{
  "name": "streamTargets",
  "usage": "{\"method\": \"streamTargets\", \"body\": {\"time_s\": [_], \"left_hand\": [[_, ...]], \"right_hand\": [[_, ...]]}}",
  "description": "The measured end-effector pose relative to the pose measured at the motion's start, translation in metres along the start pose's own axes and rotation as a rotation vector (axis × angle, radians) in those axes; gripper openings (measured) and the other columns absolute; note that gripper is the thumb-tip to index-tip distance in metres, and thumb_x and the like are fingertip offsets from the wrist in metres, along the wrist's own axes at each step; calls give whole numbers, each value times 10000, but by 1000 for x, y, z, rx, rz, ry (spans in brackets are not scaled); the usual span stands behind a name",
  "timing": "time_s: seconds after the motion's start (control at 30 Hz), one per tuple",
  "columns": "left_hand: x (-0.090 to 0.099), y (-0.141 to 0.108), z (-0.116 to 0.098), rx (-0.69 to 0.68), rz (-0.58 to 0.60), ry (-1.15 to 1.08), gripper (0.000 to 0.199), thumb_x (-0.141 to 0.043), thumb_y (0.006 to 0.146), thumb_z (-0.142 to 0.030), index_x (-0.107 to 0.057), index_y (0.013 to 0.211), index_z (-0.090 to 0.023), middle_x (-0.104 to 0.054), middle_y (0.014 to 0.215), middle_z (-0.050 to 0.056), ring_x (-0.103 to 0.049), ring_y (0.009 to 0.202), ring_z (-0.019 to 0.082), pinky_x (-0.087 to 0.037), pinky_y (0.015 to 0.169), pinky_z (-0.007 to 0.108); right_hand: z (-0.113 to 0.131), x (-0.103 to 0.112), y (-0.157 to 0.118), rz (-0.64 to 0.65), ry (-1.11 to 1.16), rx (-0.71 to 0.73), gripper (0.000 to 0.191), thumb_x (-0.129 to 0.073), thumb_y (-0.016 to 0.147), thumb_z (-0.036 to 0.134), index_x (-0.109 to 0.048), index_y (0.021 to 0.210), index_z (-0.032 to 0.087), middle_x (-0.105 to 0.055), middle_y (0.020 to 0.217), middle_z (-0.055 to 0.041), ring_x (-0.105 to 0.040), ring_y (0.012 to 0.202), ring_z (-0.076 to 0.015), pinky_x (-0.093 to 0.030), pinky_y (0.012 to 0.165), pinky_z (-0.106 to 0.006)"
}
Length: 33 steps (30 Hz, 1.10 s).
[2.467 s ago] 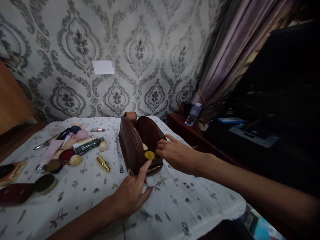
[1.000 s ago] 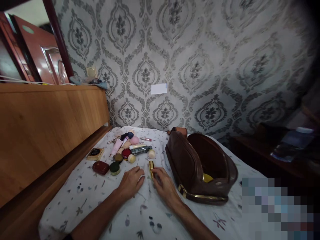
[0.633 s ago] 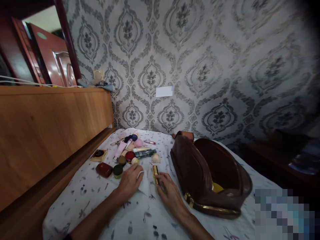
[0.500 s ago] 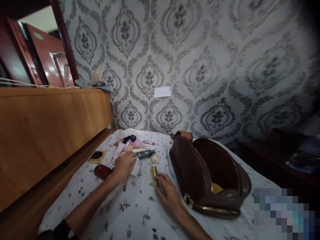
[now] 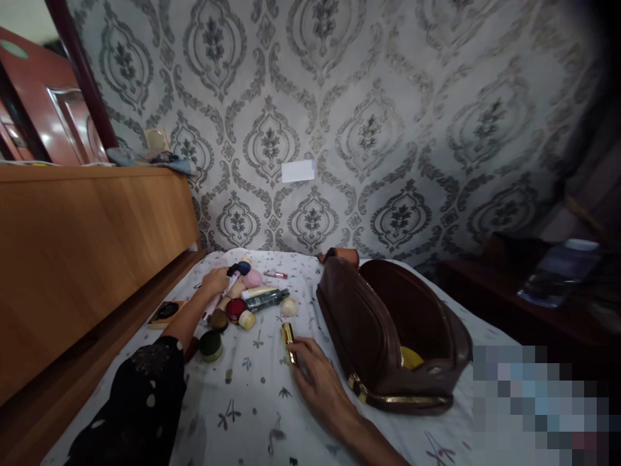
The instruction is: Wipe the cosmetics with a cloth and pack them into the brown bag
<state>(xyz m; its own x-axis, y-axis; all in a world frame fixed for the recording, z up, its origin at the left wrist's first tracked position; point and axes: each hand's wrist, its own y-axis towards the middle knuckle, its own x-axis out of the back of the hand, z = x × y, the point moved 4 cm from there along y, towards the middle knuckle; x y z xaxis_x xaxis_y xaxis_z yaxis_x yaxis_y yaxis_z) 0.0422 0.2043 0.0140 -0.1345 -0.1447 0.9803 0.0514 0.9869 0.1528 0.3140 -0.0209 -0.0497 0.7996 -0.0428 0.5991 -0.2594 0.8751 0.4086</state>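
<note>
My right hand (image 5: 314, 375) rests near the bed's middle, its fingers closed around a gold lipstick tube (image 5: 289, 343). Farther off on the left, my left hand (image 5: 216, 282) is at the pile's far side, fingers bunched beside dark-handled makeup brushes (image 5: 237, 268); what they grip is hidden. Close to its wrist lie a pink tube (image 5: 209, 309), a pink sponge (image 5: 253, 279), a dark bottle (image 5: 266, 299) and several round jars, among them a red one (image 5: 236, 310), a cream one (image 5: 247, 320) and a dark green one (image 5: 211, 346). A pale round item (image 5: 288, 307) lies beyond the lipstick.
An open brown bag (image 5: 339, 323) stands right of my right hand, something yellow (image 5: 411, 358) inside. A compact (image 5: 167, 312) lies at the left beside the wooden board (image 5: 97, 239). A pink lip tube (image 5: 275, 274) is near the wall. The bedsheet (image 5: 257, 414) is patterned.
My left hand has moved away from the cream jar, forward and left to the brushes, uncovering the round jars. My right hand still holds the lipstick. The view has turned slightly right.
</note>
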Motion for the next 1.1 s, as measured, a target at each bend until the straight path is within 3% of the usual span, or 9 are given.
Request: {"method": "streamTargets", "body": {"time_s": [0.13,0.37,0.6,0.77,0.97,1.1], "left_hand": [[-9,-2,5,-97,11,-12,382,-599,936,-338,-548,1284,-188,-564,1324,104,-589,1150,258,-510,957,492],[-14,-30,27,-179,92,7,407,-609,929,-305,-533,1312,-191,-524,1388,112,-530,1245,286,-461,1020,530],[3,-41,30,-176,170,67,329,-621,923,-328,-593,1209,-168,-614,1240,88,-623,1082,242,-537,911,458],[12,-33,-5,-175,64,101,331,-600,935,-341,-585,1223,-180,-589,1281,98,-598,1125,248,-513,949,482],[-7,-21,-71,-225,32,31,360,-606,931,-349,-571,1241,-170,-596,1263,97,-614,1089,245,-533,915,470],[-15,-18,-89,-261,45,-55,361,-602,935,-340,-561,1260,-188,-583,1288,102,-612,1096,238,-534,918,465]], "right_hand": [[0,0,0,8,-10,14,354,-460,852,114,-599,1163,210,-571,1225,-118,-567,1166,-247,-483,1005,-430],[-2,-3,1,-17,-16,43,369,-468,829,92,-611,1151,203,-580,1202,-115,-578,1146,-242,-484,999,-420],[0,-2,2,28,-28,24,338,-457,852,112,-600,1148,194,-565,1218,-120,-560,1177,-239,-455,1034,-432],[2,-1,1,5,-25,31,325,-466,854,115,-599,1140,197,-571,1212,-117,-567,1157,-237,-471,1012,-425],[4,0,1,17,-27,26,367,-462,846,89,-607,1165,196,-567,1221,-116,-562,1175,-231,-466,1019,-408],[5,0,1,22,-33,15,357,-472,842,83,-616,1153,181,-568,1228,-127,-557,1181,-243,-467,1017,-416]]}}
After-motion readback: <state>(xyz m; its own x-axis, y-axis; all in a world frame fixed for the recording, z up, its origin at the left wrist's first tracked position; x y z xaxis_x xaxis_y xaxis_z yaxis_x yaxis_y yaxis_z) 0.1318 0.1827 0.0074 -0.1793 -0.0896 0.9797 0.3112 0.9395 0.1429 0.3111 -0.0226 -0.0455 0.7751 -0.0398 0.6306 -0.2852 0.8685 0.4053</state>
